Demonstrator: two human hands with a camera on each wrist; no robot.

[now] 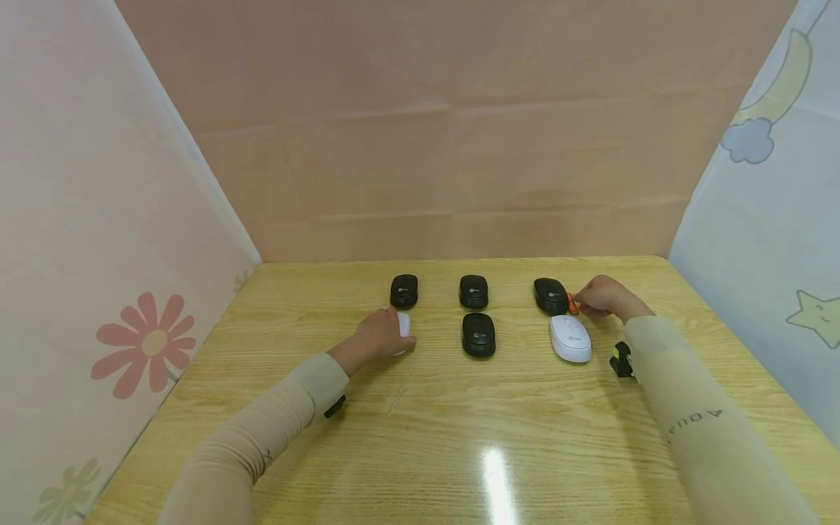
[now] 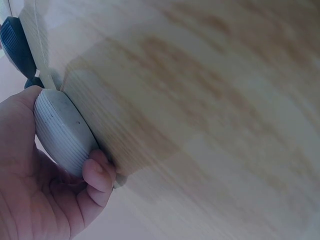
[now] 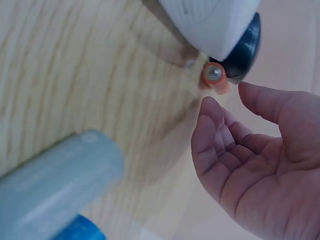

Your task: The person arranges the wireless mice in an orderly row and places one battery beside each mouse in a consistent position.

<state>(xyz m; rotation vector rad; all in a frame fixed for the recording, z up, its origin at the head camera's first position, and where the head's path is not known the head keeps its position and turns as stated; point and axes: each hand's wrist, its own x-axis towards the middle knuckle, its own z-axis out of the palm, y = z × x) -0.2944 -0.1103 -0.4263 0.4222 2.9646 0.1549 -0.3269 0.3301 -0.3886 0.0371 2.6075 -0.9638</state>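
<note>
In the head view my left hand (image 1: 379, 334) holds a white computer mouse (image 1: 403, 332) on the wooden table. The left wrist view shows the thumb and curled fingers around the ribbed side of that white mouse (image 2: 65, 132). My right hand (image 1: 602, 297) is at a small orange battery (image 1: 573, 304) beside a black mouse (image 1: 550, 294). In the right wrist view the battery (image 3: 215, 77) has its metal end toward the camera. The right thumb and bent fingers (image 3: 207, 120) are apart, just short of it. A second white mouse (image 1: 571, 339) sits nearby.
Black mice (image 1: 404, 290), (image 1: 474, 291) stand along the back, with another black mouse (image 1: 478, 335) in front at the middle. Brown and patterned walls enclose the table (image 1: 459, 423). A blurred grey cylinder (image 3: 65, 180) and a blue piece (image 3: 80, 229) show low in the right wrist view.
</note>
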